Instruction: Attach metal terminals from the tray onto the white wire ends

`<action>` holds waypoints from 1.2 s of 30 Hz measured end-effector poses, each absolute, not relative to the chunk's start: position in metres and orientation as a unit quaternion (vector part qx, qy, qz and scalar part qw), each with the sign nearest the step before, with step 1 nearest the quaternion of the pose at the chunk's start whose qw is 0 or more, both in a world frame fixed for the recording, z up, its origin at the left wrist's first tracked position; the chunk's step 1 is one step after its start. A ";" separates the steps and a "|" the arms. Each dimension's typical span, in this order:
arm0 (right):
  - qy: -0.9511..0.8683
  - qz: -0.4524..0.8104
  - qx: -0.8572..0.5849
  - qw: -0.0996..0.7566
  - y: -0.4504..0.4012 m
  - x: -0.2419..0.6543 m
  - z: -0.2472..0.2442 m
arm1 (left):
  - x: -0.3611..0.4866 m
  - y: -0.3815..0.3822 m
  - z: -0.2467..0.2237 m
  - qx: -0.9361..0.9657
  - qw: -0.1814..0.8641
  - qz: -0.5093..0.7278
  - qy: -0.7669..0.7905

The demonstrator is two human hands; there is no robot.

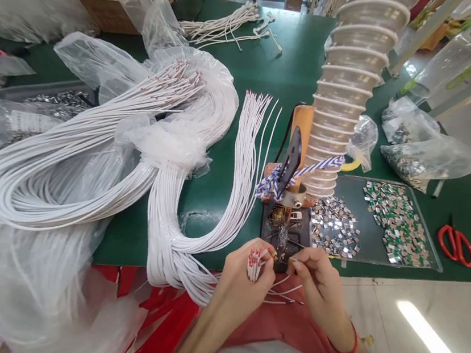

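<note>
Hands point(242, 281) at wires point(253, 267), label point(30, 120) unreadable

White cables point(175, 247) are looping across a dark green surface point(289, 55), their tips flecked with red at upper centre. A blue-and-white striped cord point(303, 171) is twisting at centre right, silver and green metal pieces point(398, 224) are glinting at lower right, red-handled scissors point(456, 245) are lying at far right, and a red wristband point(346, 346) is showing at bottom centre.
</note>
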State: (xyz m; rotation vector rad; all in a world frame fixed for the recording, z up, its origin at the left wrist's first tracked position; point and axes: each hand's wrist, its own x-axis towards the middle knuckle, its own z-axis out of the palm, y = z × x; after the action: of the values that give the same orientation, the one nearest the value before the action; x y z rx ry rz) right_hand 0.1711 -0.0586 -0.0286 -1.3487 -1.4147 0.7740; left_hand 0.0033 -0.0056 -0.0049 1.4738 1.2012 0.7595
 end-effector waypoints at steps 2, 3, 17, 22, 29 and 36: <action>-0.585 0.300 -0.567 0.497 -0.057 0.169 -0.028 | 0.003 -0.005 -0.004 0.618 0.518 0.313 0.502; -0.589 0.287 -0.570 0.496 -0.056 0.168 -0.027 | 0.003 -0.005 -0.004 0.620 0.516 0.311 0.503; -0.606 0.250 -0.557 0.509 -0.053 0.161 -0.021 | 0.004 -0.006 0.003 0.619 0.500 0.334 0.505; -0.614 0.252 -0.555 0.502 -0.053 0.162 -0.022 | 0.004 -0.005 0.005 0.587 0.536 0.328 0.510; -0.599 0.264 -0.566 0.501 -0.054 0.162 -0.025 | 0.007 -0.004 0.006 0.579 0.531 0.339 0.518; -0.602 0.270 -0.552 0.511 -0.052 0.162 -0.025 | 0.005 -0.002 0.005 0.579 0.537 0.344 0.508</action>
State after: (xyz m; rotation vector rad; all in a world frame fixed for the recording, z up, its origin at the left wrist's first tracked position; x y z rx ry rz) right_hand 0.1620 -0.0522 -0.0249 -1.3279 -1.4486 0.6506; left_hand 0.0052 -0.0024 0.0050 1.3779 1.2099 0.8179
